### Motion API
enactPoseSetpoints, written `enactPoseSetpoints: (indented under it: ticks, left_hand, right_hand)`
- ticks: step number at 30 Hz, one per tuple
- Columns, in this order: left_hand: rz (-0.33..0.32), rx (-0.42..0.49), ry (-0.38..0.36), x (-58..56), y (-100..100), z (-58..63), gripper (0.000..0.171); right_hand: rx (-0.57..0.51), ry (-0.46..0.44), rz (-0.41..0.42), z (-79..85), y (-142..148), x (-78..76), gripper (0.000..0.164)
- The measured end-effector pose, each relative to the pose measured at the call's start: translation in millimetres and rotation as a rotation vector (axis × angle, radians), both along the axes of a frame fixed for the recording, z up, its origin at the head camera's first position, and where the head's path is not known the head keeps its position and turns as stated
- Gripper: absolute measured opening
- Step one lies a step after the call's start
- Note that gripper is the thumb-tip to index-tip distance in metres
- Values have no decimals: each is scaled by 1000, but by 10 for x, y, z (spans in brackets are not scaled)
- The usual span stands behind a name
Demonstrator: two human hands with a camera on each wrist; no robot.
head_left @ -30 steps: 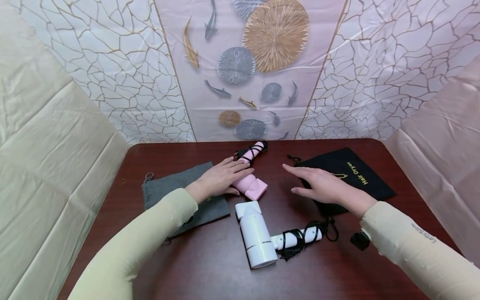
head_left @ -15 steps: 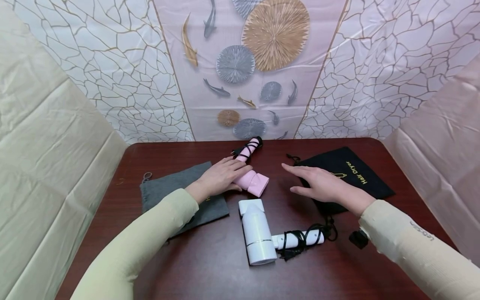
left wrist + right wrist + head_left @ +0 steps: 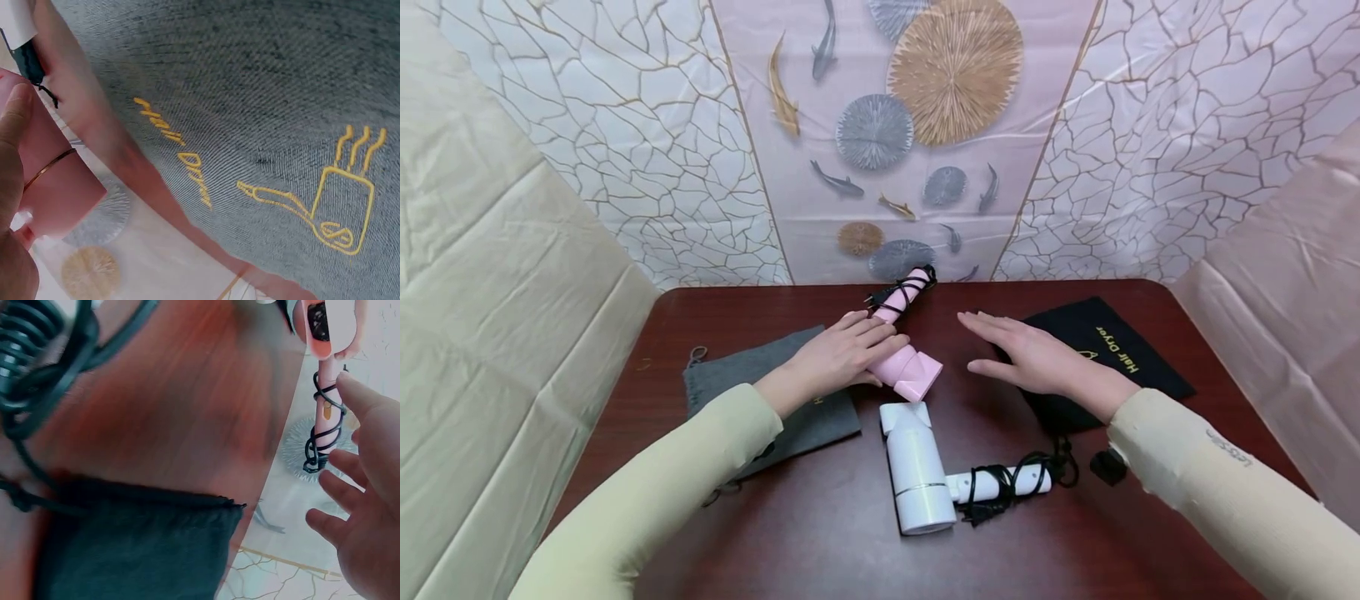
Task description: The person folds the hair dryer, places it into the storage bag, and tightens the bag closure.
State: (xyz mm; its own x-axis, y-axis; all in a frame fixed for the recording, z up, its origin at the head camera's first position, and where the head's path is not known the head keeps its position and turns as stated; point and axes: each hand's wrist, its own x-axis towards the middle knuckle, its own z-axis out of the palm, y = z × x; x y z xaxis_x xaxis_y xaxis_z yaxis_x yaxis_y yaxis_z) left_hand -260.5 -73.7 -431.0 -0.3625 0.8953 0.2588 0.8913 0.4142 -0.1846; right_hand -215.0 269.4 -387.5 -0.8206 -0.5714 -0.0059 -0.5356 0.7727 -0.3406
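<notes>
My left hand [image 3: 846, 350] grips the body of a pink hair dryer [image 3: 917, 373] from above, its fingers over the top. In the left wrist view, fingers lie along both sides of the pink barrel [image 3: 59, 181]. The dryer's handle [image 3: 328, 406], wound with black cord, points toward the back edge. Off to the right, my right hand [image 3: 1037, 354] hovers with straight fingers and holds nothing, partly covering a black drawstring bag [image 3: 1120, 350] lettered "Hair Dryer". A white hair dryer [image 3: 917, 471] lies nearer me, its handle pointing right.
Under my left forearm lies a grey drawstring bag [image 3: 262, 94] with yellow embroidery. Black cord [image 3: 1000, 492] wraps the white dryer's handle. The dark red table [image 3: 775, 542] ends at a patterned cloth backdrop [image 3: 700, 167], with pale cloth walls at both sides.
The pink dryer has turned a little in my left hand, its nozzle shifting right. My right hand has moved slightly left. The white dryer and the bags lie about where they were.
</notes>
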Motion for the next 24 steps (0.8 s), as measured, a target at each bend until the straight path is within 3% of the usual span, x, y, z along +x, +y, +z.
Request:
enactPoseSetpoints:
  ticks: [13,18,24]
  left_hand:
    - [-69,12,188,233,-64,221,73]
    - [-70,4,206,274,-93,262,73]
    - [-101,9,240,294,-134,300,73]
  right_hand:
    - [-11,87,49,203,-309,-456,77]
    - [-8,125,116,246,-450,-597,78]
    - [24,238,210,300,-573,-704,84]
